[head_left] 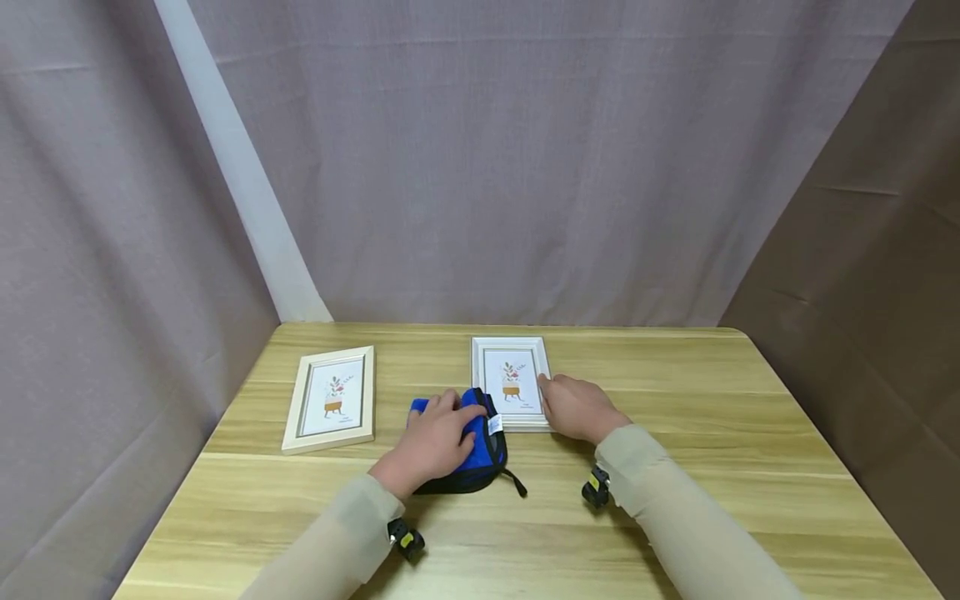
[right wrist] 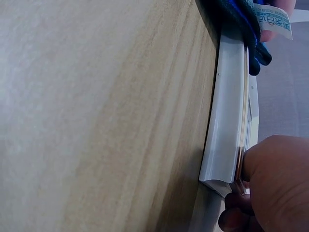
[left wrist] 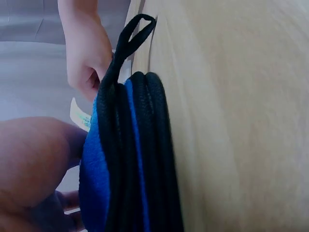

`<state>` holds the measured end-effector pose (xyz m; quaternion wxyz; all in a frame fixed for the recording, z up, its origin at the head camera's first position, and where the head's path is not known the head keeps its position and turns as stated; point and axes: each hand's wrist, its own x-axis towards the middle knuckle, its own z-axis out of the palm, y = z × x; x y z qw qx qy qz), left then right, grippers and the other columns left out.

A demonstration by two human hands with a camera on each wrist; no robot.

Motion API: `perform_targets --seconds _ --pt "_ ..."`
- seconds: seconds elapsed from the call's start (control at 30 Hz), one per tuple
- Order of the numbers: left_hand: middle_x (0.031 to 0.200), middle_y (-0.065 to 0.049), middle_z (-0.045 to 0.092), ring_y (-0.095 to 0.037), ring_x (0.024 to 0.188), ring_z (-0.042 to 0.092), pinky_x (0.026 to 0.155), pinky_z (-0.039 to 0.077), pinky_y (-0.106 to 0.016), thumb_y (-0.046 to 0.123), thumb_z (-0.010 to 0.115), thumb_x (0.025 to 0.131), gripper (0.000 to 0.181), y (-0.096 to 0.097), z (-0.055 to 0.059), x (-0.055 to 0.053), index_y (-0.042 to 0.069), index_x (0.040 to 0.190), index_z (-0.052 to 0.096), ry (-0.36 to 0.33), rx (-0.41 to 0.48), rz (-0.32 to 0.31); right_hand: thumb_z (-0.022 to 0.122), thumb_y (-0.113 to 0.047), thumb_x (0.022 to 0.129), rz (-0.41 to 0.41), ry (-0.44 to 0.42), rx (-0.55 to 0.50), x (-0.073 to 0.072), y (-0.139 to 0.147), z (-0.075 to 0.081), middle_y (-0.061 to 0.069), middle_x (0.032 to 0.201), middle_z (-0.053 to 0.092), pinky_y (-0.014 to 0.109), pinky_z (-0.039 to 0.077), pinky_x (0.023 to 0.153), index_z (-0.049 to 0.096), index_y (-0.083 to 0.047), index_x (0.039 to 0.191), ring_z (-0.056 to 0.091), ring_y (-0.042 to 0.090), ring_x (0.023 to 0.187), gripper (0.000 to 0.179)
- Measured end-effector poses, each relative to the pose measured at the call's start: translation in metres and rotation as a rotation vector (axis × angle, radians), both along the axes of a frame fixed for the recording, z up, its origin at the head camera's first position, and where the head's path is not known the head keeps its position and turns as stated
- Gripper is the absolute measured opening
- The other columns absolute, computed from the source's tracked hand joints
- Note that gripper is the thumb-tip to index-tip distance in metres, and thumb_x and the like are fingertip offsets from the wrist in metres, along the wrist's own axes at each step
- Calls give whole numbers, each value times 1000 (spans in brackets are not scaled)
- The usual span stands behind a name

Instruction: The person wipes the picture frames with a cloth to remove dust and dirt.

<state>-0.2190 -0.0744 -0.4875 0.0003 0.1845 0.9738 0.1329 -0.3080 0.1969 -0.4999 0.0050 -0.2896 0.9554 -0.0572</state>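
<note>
A folded blue cloth (head_left: 477,450) with black edging, a white label and a black hanging loop lies mid-table, its far right edge over the lower left corner of a white picture frame (head_left: 512,425). From above, my left hand (head_left: 435,437) grips the cloth, fingers bent across it; in the left wrist view its thick layers stand beside the thumb. My right hand (head_left: 579,407) holds the right side of the white frame near its lower corner. In the right wrist view, the thumb and fingers (right wrist: 236,217) are at the frame's corner. The frame lies flat, picture up, showing a potted plant.
A cream picture frame (head_left: 367,400) with a similar plant picture lies face up on the left of the wooden table (head_left: 675,533). Grey curtains (head_left: 480,167) hang behind the table's far edge, and a brown curtain (head_left: 862,275) hangs on the right.
</note>
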Motion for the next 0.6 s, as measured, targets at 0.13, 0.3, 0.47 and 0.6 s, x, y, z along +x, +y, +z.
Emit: perform_targets --seconds 0.13,0.3,0.47,0.6 --pt "141 -13 56 -32 125 55 86 47 -54 29 67 111 38 5 -2 -1 28 148 70 30 12 7 58 -13 107 0 3 -9 0 1 1 23 110 75 55 64 77 60 10 149 75 37 95 47" --pt "144 -12 54 -32 128 50 85 47 -52 28 66 112 36 11 -5 -3 28 147 71 45 0 12 58 -14 108 -2 0 -5 0 2 0 24 113 75 55 64 79 60 10 150 75 38 97 48" --pt "147 -11 53 -31 129 48 85 45 -49 30 66 112 35 19 -4 -4 29 147 72 52 -18 13 57 -16 109 -8 -10 -3 -2 2 -3 25 119 75 55 64 83 58 10 151 75 38 102 49" --pt "147 -9 53 -29 127 47 85 43 -47 32 65 112 35 27 -3 -6 31 146 72 69 -49 9 58 -17 109 -8 -5 -8 -4 0 -6 24 119 75 55 64 83 59 8 151 76 37 103 49"
